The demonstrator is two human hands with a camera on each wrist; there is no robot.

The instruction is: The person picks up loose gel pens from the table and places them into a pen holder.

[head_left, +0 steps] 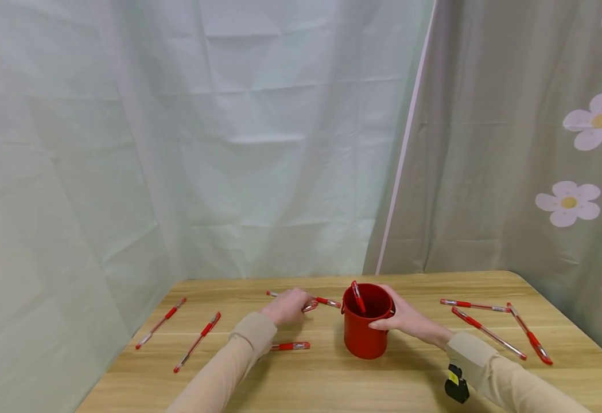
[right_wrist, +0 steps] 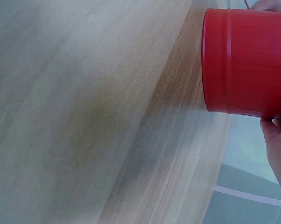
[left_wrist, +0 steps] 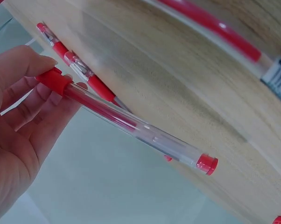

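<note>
My left hand [head_left: 287, 307] pinches a red gel pen [left_wrist: 101, 108] between thumb and fingers, above the table. The pen's clear barrel and red end plug stick out from the fingers in the left wrist view. Just behind that hand other red pens [head_left: 327, 302] lie on the table, and one more pen [head_left: 294, 346] lies in front, partly hidden by the sleeve. My right hand [head_left: 406, 316] grips the rim of a red metal bucket [head_left: 365, 335] from its right side. Inside the bucket one red pen [head_left: 358, 296] leans with its end above the rim.
Two pens [head_left: 197, 342] [head_left: 161, 323] lie at the table's left. Several more, among them a pen [head_left: 489, 334], lie at the right. The wooden table [head_left: 321, 381] ends at the back before hanging curtains [head_left: 290, 172]. A black device [head_left: 457, 385] shows under the right sleeve.
</note>
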